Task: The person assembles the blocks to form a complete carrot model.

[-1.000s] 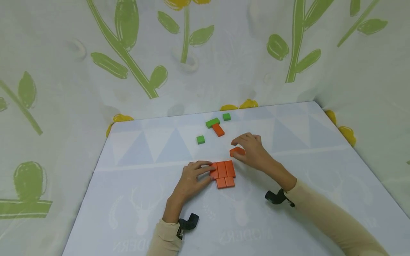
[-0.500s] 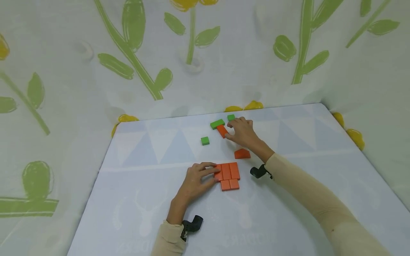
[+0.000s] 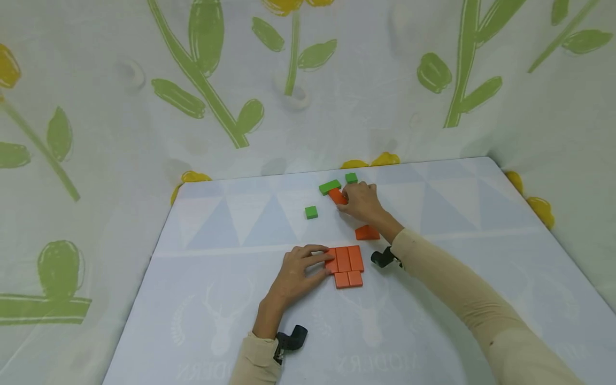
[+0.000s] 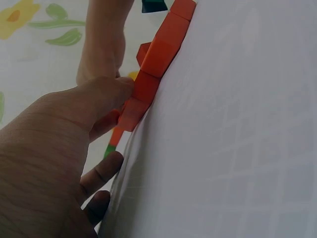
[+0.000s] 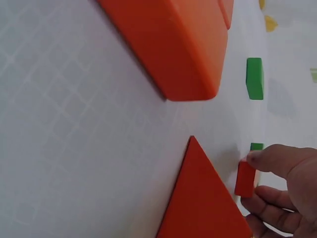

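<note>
Orange blocks (image 3: 343, 258) lie packed together on the table, with two small orange blocks (image 3: 348, 279) joined along the near side. At their left end, my left hand (image 3: 300, 272) rests its thumb and extended fingers against the group; the outer fingers (image 4: 102, 172) hang loose. Farther away, my right hand (image 3: 363, 202) pinches an oblong orange block (image 5: 245, 178) between thumb and fingers. One end of this block lies close to a long green block (image 3: 330, 186). Under the right wrist sits an orange wedge-shaped block (image 3: 367, 232), apart from the group.
One small green block (image 3: 311, 212) stands left of the right hand, and another small green block (image 3: 351, 177) lies just beyond it. The white patterned table (image 3: 231, 299) meets a flowered cloth backdrop (image 3: 361, 96) at its far edge.
My right hand has left the wedge-shaped block, reached away to the oblong orange block and taken hold of it. The left hand stays against the orange group. The head view has shifted slightly.
</note>
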`<action>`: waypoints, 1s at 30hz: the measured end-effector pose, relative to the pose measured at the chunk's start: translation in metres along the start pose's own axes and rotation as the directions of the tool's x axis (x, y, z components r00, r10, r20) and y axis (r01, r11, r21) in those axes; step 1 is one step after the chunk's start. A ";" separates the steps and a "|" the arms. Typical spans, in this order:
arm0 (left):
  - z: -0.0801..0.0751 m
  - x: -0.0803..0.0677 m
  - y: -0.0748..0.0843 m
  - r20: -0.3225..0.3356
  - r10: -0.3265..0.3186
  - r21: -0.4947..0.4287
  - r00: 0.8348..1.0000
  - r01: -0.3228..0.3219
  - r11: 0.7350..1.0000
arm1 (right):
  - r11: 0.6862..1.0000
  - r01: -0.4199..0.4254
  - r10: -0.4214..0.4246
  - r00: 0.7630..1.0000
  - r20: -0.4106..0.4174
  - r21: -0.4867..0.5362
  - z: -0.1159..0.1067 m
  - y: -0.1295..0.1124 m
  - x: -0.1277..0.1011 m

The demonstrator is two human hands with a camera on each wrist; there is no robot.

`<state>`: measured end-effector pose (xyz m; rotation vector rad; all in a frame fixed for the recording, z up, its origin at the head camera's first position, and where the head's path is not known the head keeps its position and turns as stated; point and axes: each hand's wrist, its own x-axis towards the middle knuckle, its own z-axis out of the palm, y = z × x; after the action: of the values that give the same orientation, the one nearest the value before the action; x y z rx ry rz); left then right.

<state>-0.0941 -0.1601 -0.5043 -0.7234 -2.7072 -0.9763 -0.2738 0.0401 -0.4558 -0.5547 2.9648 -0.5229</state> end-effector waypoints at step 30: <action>0.001 0.000 0.001 -0.028 0.036 -0.021 0.999 -0.037 0.999 | 0.909 0.372 -0.336 0.921 -0.197 0.191 -0.050 0.014 -0.137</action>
<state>-0.0938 -0.1587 -0.5042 -0.7554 -2.6544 -1.0015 -0.1583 0.1182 -0.4121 -1.0827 2.8969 -0.9642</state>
